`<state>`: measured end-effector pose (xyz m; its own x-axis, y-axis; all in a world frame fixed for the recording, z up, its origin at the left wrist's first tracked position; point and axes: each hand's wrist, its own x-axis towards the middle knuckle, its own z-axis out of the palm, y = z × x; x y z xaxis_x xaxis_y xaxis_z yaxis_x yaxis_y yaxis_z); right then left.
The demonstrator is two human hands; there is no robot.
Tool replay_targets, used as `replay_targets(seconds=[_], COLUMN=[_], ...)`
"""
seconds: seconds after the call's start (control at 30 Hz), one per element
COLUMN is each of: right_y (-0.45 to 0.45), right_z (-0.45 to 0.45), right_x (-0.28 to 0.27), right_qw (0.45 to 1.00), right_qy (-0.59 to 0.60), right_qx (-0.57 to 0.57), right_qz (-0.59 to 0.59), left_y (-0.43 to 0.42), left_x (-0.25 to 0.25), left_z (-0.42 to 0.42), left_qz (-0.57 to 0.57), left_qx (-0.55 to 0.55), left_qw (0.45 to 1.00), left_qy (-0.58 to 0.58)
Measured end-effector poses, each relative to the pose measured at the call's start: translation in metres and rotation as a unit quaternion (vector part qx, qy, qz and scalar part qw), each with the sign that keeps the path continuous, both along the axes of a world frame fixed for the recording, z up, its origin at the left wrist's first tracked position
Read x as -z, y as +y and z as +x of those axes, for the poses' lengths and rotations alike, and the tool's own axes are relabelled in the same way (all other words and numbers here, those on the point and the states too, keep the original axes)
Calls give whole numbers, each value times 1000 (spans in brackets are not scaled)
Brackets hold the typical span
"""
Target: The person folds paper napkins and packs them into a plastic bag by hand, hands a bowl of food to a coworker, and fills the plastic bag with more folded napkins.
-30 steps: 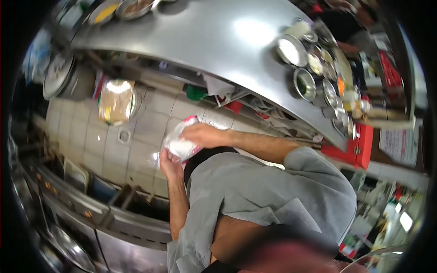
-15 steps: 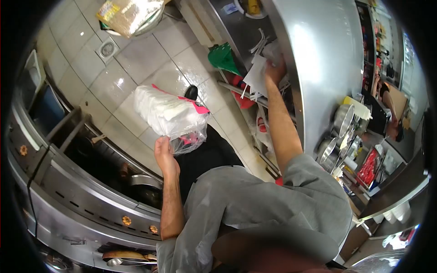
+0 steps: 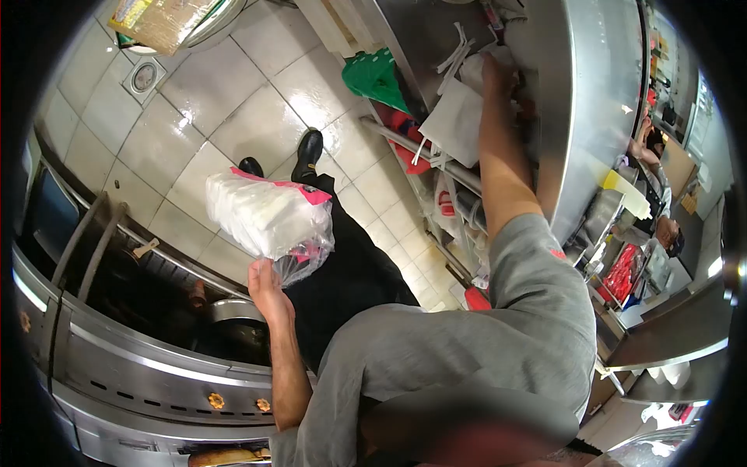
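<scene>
My left hand point(image 3: 270, 288) is closed on the gathered end of a clear plastic pack point(image 3: 268, 214). Soft-looking white contents and a pink strip show through it, and the pack hangs above the floor in front of my legs. On the other side, my right hand point(image 3: 500, 76) reaches in under the steel counter, among crumpled white material. Its fingers are blurred and partly hidden, so I cannot make out a grip. Just beside that forearm lies a flat white bag-like sheet point(image 3: 455, 121) with thin white straps point(image 3: 457, 58).
A steel counter point(image 3: 595, 101) runs along the right, with a green dotted bag point(image 3: 377, 80) near its shelf. Stove fronts point(image 3: 156, 342) and a pot point(image 3: 237, 311) line the left. A floor drain point(image 3: 144, 76) sits in the tiles. Another person point(image 3: 654, 159) is at far right.
My right hand has moved deeper under the counter, away from the white sheet's edge. The pack stays in my left hand, slightly lower and further left in view. The camera view has shifted.
</scene>
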<state>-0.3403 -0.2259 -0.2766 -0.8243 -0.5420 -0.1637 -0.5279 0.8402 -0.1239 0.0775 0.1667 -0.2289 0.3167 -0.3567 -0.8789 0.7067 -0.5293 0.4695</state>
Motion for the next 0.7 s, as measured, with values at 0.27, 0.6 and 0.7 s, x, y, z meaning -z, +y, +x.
replay_targets(seconds=[0.27,0.6,0.7], right_y=[-15,5,15], right_z=[8,-73,-66], right_x=[18,69,42], right_qw=[992,994,998], right_qy=[40,81,18], right_qx=[-26,-66,-29], right_qz=[118,-30,-56], left_y=[-12,-29,-32], left_x=[4,-2,-7], left_z=[-10,-19,-10], left_qz=[3,-2,-12], left_qx=[40,80,68], left_qw=[999,996,997], left_qy=[-4,32,13])
